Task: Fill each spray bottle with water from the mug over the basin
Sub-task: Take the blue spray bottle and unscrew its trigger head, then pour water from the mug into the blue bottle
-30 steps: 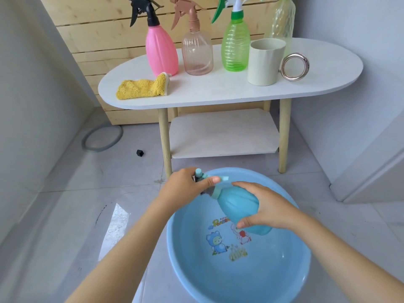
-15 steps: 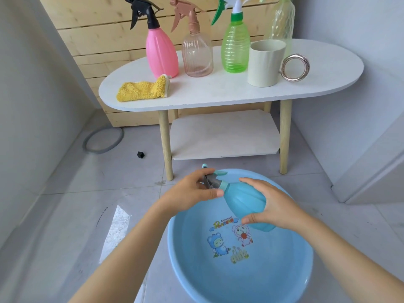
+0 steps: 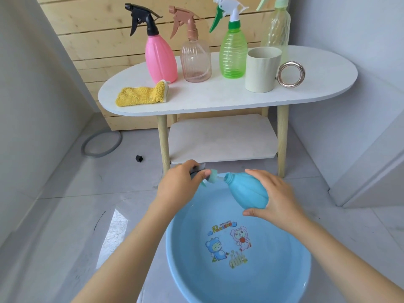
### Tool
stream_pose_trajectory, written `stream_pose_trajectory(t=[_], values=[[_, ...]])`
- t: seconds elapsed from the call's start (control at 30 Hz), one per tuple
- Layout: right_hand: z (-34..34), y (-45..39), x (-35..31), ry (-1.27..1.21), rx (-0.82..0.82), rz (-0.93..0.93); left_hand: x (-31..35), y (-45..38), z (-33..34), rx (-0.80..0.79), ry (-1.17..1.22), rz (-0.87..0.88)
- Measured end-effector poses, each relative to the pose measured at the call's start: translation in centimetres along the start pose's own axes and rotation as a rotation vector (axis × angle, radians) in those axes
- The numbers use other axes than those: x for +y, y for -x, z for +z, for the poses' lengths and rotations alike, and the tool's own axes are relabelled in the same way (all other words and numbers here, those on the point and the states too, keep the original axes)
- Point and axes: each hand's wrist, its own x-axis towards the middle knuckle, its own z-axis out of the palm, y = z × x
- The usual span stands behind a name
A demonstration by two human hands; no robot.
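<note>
Your right hand (image 3: 277, 197) is wrapped around the belly of the blue spray bottle (image 3: 247, 191), holding it tilted over the far rim of the blue basin (image 3: 238, 278), neck pointing left. Your left hand (image 3: 181, 184) pinches the trigger head (image 3: 205, 174), which sits just off the open neck with its dip tube seemingly bridging the gap.

Risks from here: the tube could drag on the neck and flick drips onto the glossy floor tiles (image 3: 65, 215), so draw it out straight. You have no free hand for the cream mug (image 3: 262, 69), which stands well apart on the white table (image 3: 218, 99); set the head somewhere it won't roll. Pouring into that narrow neck will likely spill, so keep the bottle upright and above the basin.

Count: 5 spray bottles, 1 in hand and 4 on the table: pink (image 3: 160, 60), clear pink (image 3: 196, 62), green (image 3: 232, 53), pale clear (image 3: 276, 29). Also 1 mug, 1 basin, 1 yellow cloth (image 3: 141, 96), 1 metal ring (image 3: 290, 74).
</note>
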Motion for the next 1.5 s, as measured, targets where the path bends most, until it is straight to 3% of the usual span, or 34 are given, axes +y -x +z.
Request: stream_pose_trajectory(t=[0.23,0.47,0.7,0.9,1.2,1.5], values=[[0.2,0.3,2.1,-0.131,0.013,0.219,-1.4,-0.3,-1.4,0.038,-0.037,-0.129],[0.8,0.7,2.0,-0.305,-0.047,0.413,-2.7,0.0,-3.0,0.036,-0.241,-0.212],[0.3,0.4,-0.6,-0.514,0.021,0.338,-1.6,0.4,-3.0,0.030,-0.180,-0.191],[-2.4,-1.2,-3.9,-0.643,0.143,0.286,-0.4,-0.3,-4.6,0.110,0.109,-0.151],[-7.3,-5.2,-8.3,-0.691,0.237,0.224,2.7,-4.4,-7.2,0.109,0.414,-0.274],[-9.1,-8.5,-9.4,-0.701,0.240,0.198,7.2,-15.2,-9.5,0.001,0.292,-0.288]])
